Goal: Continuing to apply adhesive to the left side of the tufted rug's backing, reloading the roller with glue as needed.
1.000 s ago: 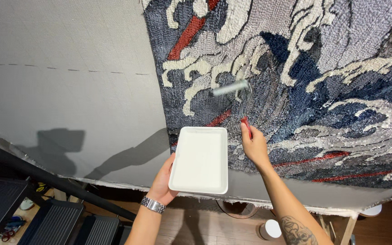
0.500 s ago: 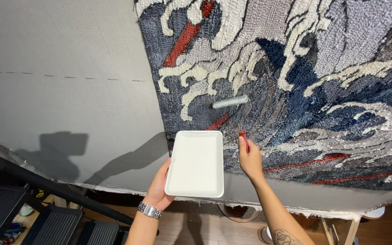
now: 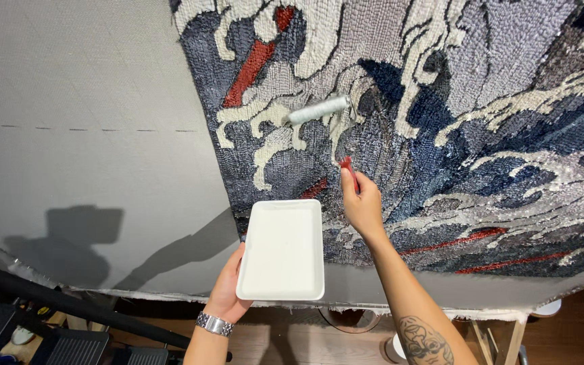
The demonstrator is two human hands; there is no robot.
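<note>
**Roller working across the back of a tufted rug, most of it seemingly uncoated**

The right hand (image 3: 361,205) is gripping the red handle (image 3: 347,167) of a small paint roller (image 3: 318,109), fingers folded tight around it and the thumb lying along the grip. The thin wire frame is rising from the handle to the pale sleeve, which is lying crosswise and pressing against the rug (image 3: 454,122) just above the hand, over a patch where cream swirls meet dark blue and a red streak.

Lower down and to the side, the left hand (image 3: 228,292) is holding a white rectangular tray (image 3: 282,250) from beneath, fingers cupped under its near corner and a metal watch (image 3: 213,324) showing at the wrist. The tray is sitting flat-faced toward the camera, just beside the right wrist and in front of the rug's lower edge; I cannot tell what is lying in it, as its inside reads as plain white.

The rug is hanging stretched on grey backing cloth (image 3: 82,135), which is running bare to the left. A wet sheen is glinting on some of the loops to the right and just under the roller, which suggests that coating is under way there; the yarn elsewhere looks dry and matt. By my reckoning the work is partway along, with much of the patterned area, and its lower border, waiting to be covered.

Below, a dark frame bar (image 3: 69,307) and wooden floor (image 3: 562,338) are showing.
</note>
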